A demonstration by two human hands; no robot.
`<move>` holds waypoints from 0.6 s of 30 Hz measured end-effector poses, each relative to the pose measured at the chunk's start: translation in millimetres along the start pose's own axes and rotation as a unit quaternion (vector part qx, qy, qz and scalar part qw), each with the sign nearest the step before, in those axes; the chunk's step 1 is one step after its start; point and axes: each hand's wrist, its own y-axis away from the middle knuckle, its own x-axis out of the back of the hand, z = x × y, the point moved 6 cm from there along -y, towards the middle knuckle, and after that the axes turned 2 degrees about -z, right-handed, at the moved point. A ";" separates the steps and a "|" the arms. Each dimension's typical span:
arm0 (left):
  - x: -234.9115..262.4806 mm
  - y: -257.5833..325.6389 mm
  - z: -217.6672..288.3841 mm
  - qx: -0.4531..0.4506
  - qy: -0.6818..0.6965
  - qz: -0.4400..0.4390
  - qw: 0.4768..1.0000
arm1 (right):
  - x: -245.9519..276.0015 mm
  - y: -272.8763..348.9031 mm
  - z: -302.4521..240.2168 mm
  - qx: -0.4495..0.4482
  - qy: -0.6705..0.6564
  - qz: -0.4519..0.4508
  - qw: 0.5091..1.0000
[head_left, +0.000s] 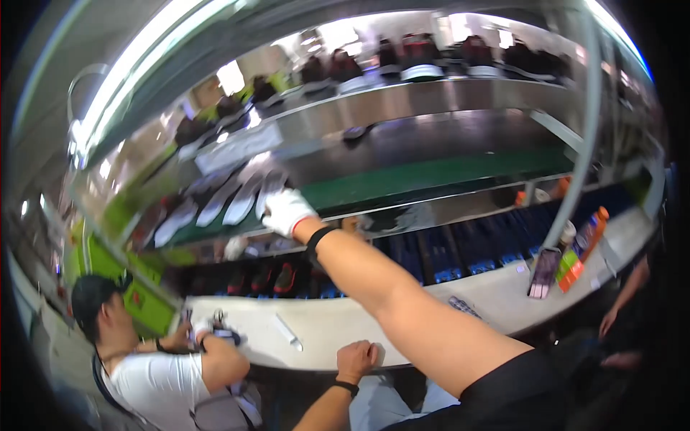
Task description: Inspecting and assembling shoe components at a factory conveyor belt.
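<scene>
My right hand (287,212), in a white glove with a black band on the wrist, reaches far forward to the green-edged middle shelf. Its fingers are closed at the near end of a pale shoe sole (272,188), the rightmost of a row. Beside it on the left lie more white soles (243,201), blurred. My left hand (357,360), bare and with a dark wristband, is curled into a loose fist at the front edge of the white worktable (323,323). Nothing shows in its fingers.
Dark shoes with red trim (420,54) line the upper shelf. Below, a belt (460,248) carries dark shoes (285,278) at left. On the table are a white tube (289,332) and an orange-green bottle (582,248). A co-worker (154,359) sits at left.
</scene>
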 end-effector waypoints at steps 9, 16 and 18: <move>111.2 -68.2 104.9 0.071 0.517 0.060 0.851 | 118.8 75.4 132.0 -0.134 -0.017 -0.038 0.990; 244.6 -80.9 312.2 -0.015 0.780 0.042 0.624 | 244.1 195.3 240.3 -0.231 0.025 0.050 0.971; 246.6 -77.3 328.0 -0.028 0.798 0.017 0.602 | 273.8 217.9 259.0 -0.249 0.045 0.083 0.964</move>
